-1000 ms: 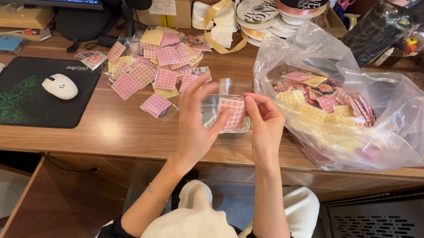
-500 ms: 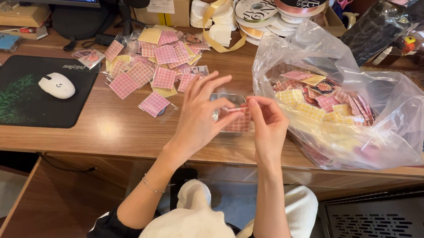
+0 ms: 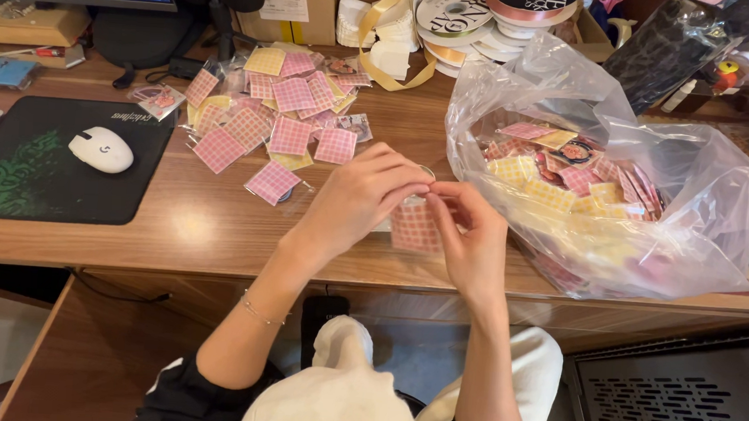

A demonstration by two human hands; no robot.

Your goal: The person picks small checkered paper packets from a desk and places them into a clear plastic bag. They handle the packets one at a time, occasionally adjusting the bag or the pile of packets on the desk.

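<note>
The wooden bench point(image 3: 112, 246) runs across the whole view. On its right side sits a big clear plastic bag point(image 3: 696, 195), open at the top and full of small pink and yellow checked packets. On the left side lies a black mouse mat point(image 3: 13, 171) with a white mouse point(image 3: 101, 149) on it. Between the mat and the bag, farther back, is a loose pile of pink checked packets point(image 3: 276, 118) (a few yellow ones are mixed in). Behind that are rolls of ribbon point(image 3: 456, 12).

Near the front edge, just left of the bag, the two hands meet. The left hand point(image 3: 362, 197) and the right hand point(image 3: 473, 234) both pinch one little pink checked packet point(image 3: 412, 226). Their fingers are closed on its top edge, with the fingertips touching each other. The packet sits just above the bench.
</note>
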